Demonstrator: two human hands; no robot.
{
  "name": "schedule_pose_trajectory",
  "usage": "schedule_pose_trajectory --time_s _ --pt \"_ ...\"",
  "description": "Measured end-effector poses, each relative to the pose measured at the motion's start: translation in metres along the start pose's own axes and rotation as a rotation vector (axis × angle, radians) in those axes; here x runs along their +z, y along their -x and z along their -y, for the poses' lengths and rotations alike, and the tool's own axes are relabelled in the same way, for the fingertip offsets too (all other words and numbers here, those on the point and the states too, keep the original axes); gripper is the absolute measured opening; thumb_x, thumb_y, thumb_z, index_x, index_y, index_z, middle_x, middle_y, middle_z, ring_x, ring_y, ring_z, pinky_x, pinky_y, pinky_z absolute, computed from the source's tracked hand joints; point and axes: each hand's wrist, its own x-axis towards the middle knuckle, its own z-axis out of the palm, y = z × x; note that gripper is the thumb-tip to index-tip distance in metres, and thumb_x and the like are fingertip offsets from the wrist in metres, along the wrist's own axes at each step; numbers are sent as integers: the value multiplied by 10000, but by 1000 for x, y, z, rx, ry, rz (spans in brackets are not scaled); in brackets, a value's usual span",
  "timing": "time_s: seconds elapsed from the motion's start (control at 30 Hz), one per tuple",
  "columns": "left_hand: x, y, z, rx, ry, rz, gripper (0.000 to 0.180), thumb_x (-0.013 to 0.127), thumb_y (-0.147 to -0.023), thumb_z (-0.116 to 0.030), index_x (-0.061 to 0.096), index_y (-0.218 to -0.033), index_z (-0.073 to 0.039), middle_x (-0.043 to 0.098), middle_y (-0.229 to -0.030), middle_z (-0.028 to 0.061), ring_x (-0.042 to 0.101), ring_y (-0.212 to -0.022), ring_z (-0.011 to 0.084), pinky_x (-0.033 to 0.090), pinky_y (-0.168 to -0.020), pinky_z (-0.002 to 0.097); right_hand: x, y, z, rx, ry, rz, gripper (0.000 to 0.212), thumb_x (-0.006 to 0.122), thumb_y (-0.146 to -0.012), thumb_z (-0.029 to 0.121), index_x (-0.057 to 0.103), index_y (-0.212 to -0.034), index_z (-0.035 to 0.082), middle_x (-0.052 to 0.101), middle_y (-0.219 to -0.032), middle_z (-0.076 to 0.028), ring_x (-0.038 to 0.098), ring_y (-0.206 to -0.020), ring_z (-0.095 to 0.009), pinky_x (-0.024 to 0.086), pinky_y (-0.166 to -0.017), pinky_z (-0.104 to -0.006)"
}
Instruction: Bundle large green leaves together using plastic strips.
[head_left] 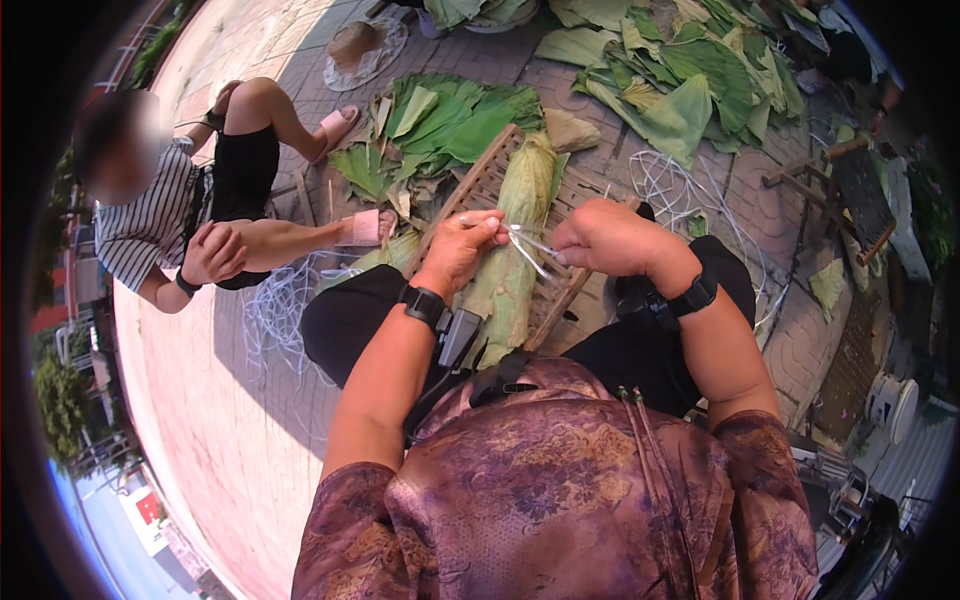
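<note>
A long roll of large green leaves (522, 200) lies lengthwise before me on a slatted wooden rack (482, 172). A white plastic string (526, 247) runs across the top of the roll, between my two hands. My left hand (462, 245) pinches the string at the roll's left side, thumb and forefinger together. At the right side my right hand (605, 238) is closed on the string, its fingers curled. One loose end of the string slants down over the leaves between the hands. Whether the string passes under the roll is hidden.
A heap of flat leaves (455, 120) lies beyond the rack, with a bigger pile (690, 75) at the far right. Tangled white string (285, 310) is on the paving left, more (680, 185) right. A seated person (150, 215) is at left, near a straw hat (358, 50). A small stool (850, 190) stands right.
</note>
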Motion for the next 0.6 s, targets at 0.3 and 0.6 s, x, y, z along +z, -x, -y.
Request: schedule_pose_trajectory --time_s 0.3,0.6 --pt "8 1 -5 -47 -144 43 125 644 -753 7 605 -873 10 623 -821 71 584 -735 133 476 -714 248 15 -42 -33 74 -768 -182 225 611 -727 141 630 -907 8 640 -808 -100 592 -764 -183 453 -681 -313" --pt "18 4 7 346 -647 -82 103 628 -736 -4 607 -831 -40 618 -815 12 569 -764 103 449 -746 241 65 -75 -39 100 -473 -205 339 608 -651 47 613 -989 61 641 -856 -146 618 -806 -280 473 -713 -343"
